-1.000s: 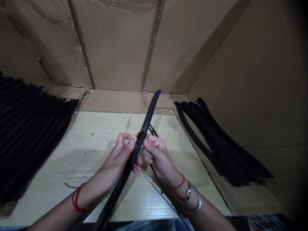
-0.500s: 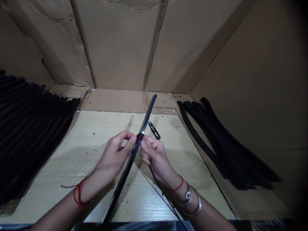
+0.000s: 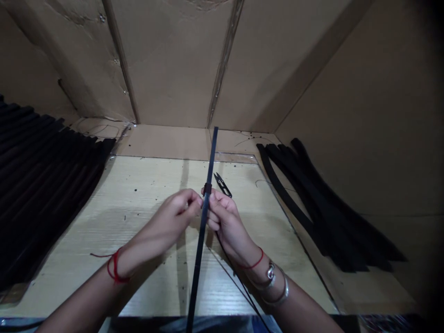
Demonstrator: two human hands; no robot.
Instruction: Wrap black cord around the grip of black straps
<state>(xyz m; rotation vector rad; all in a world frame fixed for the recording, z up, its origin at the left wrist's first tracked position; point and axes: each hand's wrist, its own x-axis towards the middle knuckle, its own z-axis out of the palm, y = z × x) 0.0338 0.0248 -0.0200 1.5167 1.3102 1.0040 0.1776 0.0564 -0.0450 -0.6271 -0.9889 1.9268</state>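
A long black strip (image 3: 199, 259) stands nearly upright in the view, running from the front edge past the far side of the board. Around it sits a dark brown band (image 3: 207, 188). My right hand (image 3: 225, 217) pinches the strip by this band, with thumb and fingers on its right side. Close against the strip's left side, my left hand (image 3: 183, 206) has thumb and forefinger pressed together; what lies between those fingertips is too small to make out. A thin dark cord (image 3: 239, 282) trails from below my right hand to the front edge.
Black thread snips (image 3: 224, 186) lie just beyond my right hand on the pale wooden board (image 3: 145, 240). Many black strips (image 3: 48, 185) are stacked at left; several curved ones (image 3: 319, 208) lie at right. Cardboard walls (image 3: 173, 64) enclose the back and right side.
The strip has swung more upright, its far end moving left and its near end right. My left fingertips have come off the band and sit slightly lower. My right hand keeps its hold.
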